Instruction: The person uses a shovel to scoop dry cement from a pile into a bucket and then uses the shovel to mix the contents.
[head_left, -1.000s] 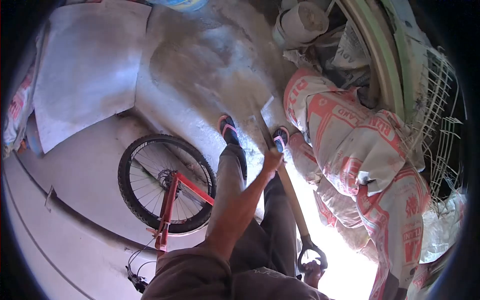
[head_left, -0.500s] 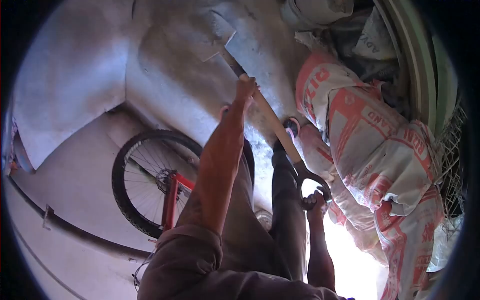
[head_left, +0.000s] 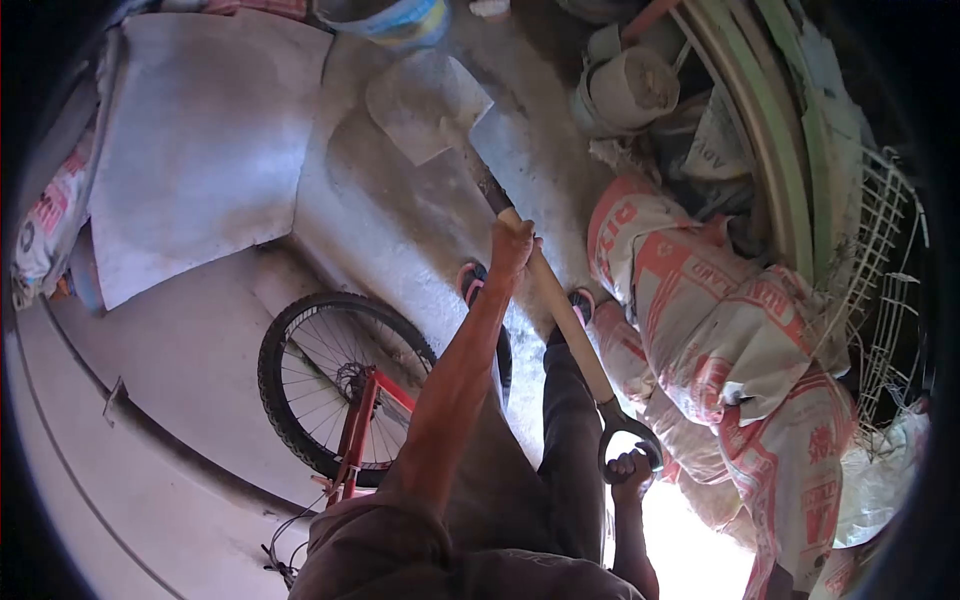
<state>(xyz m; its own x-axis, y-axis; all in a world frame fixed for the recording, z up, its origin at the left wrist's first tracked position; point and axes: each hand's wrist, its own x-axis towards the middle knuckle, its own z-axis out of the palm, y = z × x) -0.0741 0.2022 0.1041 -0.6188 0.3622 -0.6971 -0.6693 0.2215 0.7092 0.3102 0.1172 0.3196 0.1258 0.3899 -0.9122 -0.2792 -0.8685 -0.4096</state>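
A shovel with a wooden shaft slants across the middle of the view, its wide grey blade low over the concrete floor at the far end. My left hand is wrapped round the lower shaft, just above the dark socket. At the near end, my right hand grips the black D-shaped handle with its fingers closed round the crossbar. My feet, in dark shoes, stand on either side of the shaft.
Left of my legs is a red bicycle with its wheel by the wall. A pale sheet lies beyond it. Printed sacks pile up on the right, near a wire rack. Buckets and a blue-yellow tub stand farther off.
The view has tilted forward, bringing the tub, buckets and more of the sheet into sight. The blade, blurred before, now shows sharply. Both hands keep their hold on the shovel.
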